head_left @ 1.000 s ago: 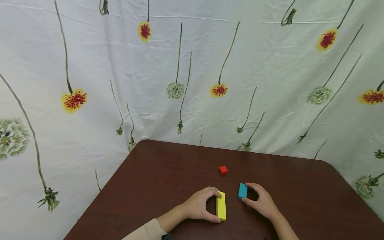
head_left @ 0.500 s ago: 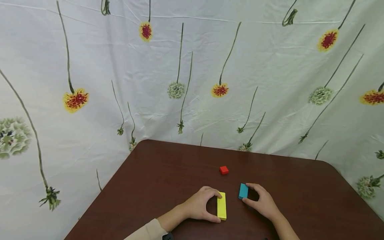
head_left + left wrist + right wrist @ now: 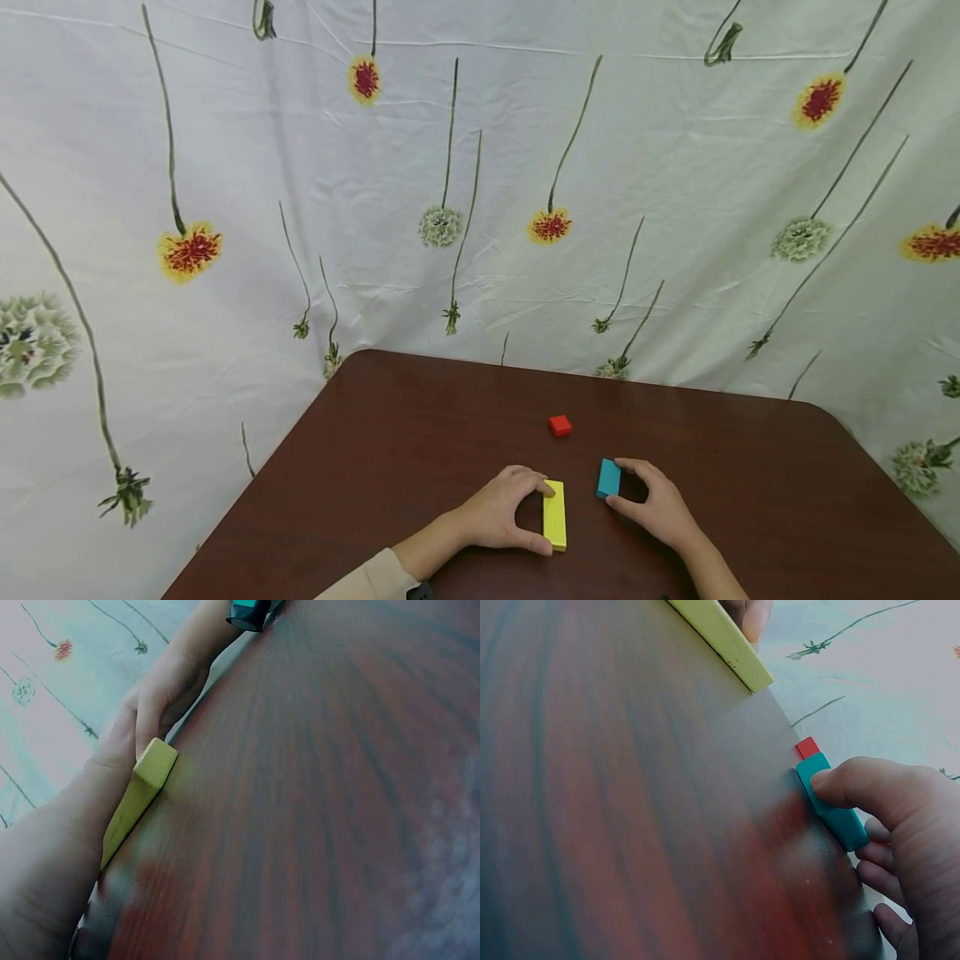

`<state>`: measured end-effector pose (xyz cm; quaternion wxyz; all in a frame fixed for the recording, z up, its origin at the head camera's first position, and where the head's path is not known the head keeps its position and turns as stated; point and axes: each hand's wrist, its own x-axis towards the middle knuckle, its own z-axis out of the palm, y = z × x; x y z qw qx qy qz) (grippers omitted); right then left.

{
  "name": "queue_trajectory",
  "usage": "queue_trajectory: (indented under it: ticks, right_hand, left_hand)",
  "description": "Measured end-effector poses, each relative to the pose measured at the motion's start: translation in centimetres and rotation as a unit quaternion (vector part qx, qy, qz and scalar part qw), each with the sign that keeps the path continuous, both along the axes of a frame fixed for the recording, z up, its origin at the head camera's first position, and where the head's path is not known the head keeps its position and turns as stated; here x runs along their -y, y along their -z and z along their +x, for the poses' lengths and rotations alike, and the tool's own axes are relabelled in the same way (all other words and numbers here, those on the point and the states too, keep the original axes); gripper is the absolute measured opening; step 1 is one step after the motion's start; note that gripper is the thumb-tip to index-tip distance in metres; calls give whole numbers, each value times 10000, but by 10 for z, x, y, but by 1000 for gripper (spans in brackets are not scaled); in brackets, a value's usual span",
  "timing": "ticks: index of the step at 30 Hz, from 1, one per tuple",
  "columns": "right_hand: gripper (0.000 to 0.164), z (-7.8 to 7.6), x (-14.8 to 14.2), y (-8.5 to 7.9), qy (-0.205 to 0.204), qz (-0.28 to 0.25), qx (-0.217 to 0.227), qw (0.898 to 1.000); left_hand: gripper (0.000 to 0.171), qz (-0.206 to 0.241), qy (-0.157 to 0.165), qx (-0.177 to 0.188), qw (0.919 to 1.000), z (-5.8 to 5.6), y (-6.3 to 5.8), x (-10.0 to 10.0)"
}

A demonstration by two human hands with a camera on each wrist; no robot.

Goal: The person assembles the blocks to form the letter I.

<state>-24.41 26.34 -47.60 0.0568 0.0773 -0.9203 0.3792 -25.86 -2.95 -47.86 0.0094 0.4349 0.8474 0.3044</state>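
My left hand (image 3: pixel 498 512) grips a long yellow block (image 3: pixel 555 521) by its two ends, thumb at the near end and fingers at the far end. Across a small gap to the right, my right hand (image 3: pixel 660 510) pinches a shorter blue block (image 3: pixel 609 477) between thumb and fingers. Both blocks lie at table level, apart from each other. In the right wrist view the thumb presses on the blue block (image 3: pixel 838 817). The left wrist view shows one end of the yellow block (image 3: pixel 150 772) close to the tabletop. Farther back lies a small red block (image 3: pixel 560 426), untouched.
The dark brown wooden table (image 3: pixel 420 408) has rounded far corners. Behind it and along its left side hangs a pale cloth (image 3: pixel 360 167) printed with flowers. A light sleeve (image 3: pixel 375 575) covers the left forearm.
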Motion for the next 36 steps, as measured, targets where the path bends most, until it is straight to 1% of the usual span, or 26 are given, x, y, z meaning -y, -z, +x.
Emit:
queue_trajectory:
  ticks: [4, 10, 15, 21, 27, 31, 36]
  right_hand:
    - [63, 0, 0, -1, -17, -7, 8, 10000]
    - [62, -2, 0, 1, -35, -41, -61, 10000]
    - [63, -2, 0, 1, -19, -95, -78, 9999]
    - [64, 0, 1, 0, 130, -71, -93, 9998]
    - [63, 1, 4, -2, 149, -134, -101, 9997]
    - [63, 3, 6, -5, 132, -168, -56, 9998]
    - [63, 8, 8, -9, 120, -169, 75, 9998]
  left_hand:
    - [56, 67, -27, -42, 10000, 0, 0, 0]
    - [56, 16, -82, -13, 10000, 0, 2, 0]
    - [56, -10, -79, -56, 10000, -1, 2, 0]
    - [56, -35, -21, -100, 9999, -2, 2, 0]
    - [56, -30, -17, -13, 10000, -2, 1, -1]
    - [56, -22, -13, 13, 10000, -2, 1, 0]
    - [56, -49, 8, -64, 10000, -3, 2, -1]
